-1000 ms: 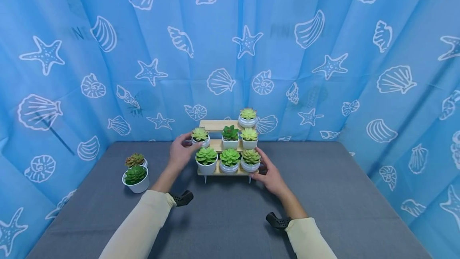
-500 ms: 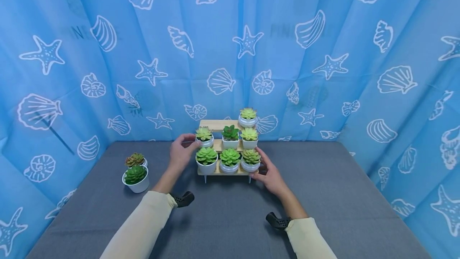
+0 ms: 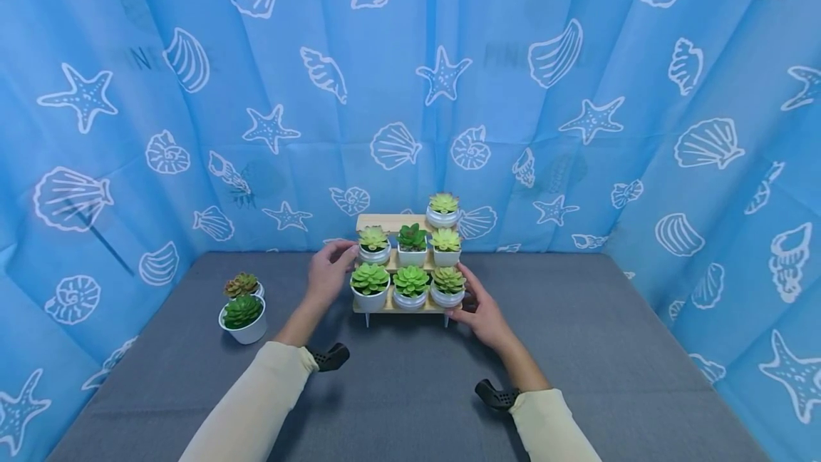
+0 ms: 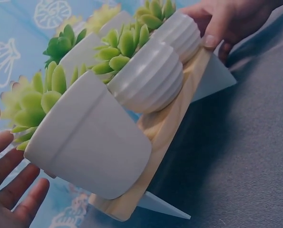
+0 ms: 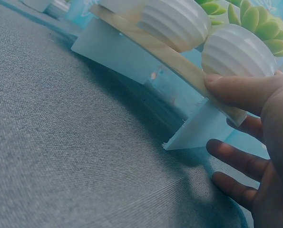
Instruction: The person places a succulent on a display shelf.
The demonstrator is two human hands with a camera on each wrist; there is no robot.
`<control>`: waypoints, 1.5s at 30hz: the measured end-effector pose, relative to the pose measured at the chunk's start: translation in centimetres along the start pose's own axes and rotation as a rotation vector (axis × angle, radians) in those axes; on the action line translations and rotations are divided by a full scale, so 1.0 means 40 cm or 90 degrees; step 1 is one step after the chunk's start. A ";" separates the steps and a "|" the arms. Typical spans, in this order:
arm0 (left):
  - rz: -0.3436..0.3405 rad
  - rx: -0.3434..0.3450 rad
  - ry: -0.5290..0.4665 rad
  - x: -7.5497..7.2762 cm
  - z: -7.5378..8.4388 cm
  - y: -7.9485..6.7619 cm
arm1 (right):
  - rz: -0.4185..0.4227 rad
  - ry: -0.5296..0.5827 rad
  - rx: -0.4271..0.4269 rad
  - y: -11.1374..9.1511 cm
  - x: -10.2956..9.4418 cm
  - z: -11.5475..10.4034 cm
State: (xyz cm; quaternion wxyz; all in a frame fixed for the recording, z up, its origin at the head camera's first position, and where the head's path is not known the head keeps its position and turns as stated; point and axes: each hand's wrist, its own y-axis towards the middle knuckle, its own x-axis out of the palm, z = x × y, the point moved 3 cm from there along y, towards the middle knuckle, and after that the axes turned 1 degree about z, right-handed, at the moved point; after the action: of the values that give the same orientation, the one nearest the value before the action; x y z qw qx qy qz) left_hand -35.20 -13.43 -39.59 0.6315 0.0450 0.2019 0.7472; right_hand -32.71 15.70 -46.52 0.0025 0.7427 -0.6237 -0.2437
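A three-tier wooden plant stand (image 3: 385, 222) carries several small artificial succulents in white pots. My left hand (image 3: 326, 273) is beside the pale-green succulent in a ribbed pot (image 3: 374, 255) at the middle tier's left end. In the left wrist view its fingers (image 4: 31, 204) are extended and spread, partly behind the smooth front pot (image 4: 91, 142). My right hand (image 3: 484, 314) pinches the right end of the bottom board (image 5: 174, 61). Its thumb (image 5: 241, 90) presses on top and the index finger lies under the edge, close to a ribbed pot (image 5: 234, 52).
Two more potted succulents stand on the grey cloth to the left, a dark green one (image 3: 244, 319) before a reddish-brown one (image 3: 241, 285). One pot (image 3: 442, 212) occupies the top tier's right end. A blue shell-print curtain (image 3: 410, 91) hangs behind.
My left hand slid the ribbed pot rightward along the middle tier, toward the dark green succulent, and its fingers have come off the pot. My right hand stayed at the stand.
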 end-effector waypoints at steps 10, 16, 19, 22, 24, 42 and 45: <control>-0.029 -0.060 0.011 0.002 0.010 -0.013 | 0.000 -0.007 0.008 -0.004 -0.003 0.006; -0.029 -0.068 0.002 -0.008 0.018 -0.032 | -0.011 -0.008 -0.004 -0.010 -0.005 -0.013; -0.018 -0.068 -0.001 -0.022 0.019 -0.044 | -0.018 0.001 -0.008 -0.017 -0.006 -0.044; -0.008 -0.062 -0.008 -0.044 0.016 -0.058 | -0.020 0.009 -0.002 -0.024 -0.005 -0.072; -0.005 -0.054 -0.007 -0.063 0.016 -0.069 | -0.021 0.006 0.001 -0.025 -0.004 -0.081; 0.057 -0.045 0.047 -0.230 0.043 -0.129 | -0.014 -0.022 -0.019 -0.018 0.000 -0.077; 0.054 -0.040 0.059 -0.249 0.049 -0.136 | -0.014 -0.026 -0.016 -0.017 -0.002 -0.077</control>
State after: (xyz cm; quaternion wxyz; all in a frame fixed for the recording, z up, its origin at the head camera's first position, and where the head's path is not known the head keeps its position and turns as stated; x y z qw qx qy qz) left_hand -27.55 -21.86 -37.86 0.5905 -0.0009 0.2052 0.7805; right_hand -30.98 14.98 -44.00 -0.0038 0.7444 -0.6123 -0.2664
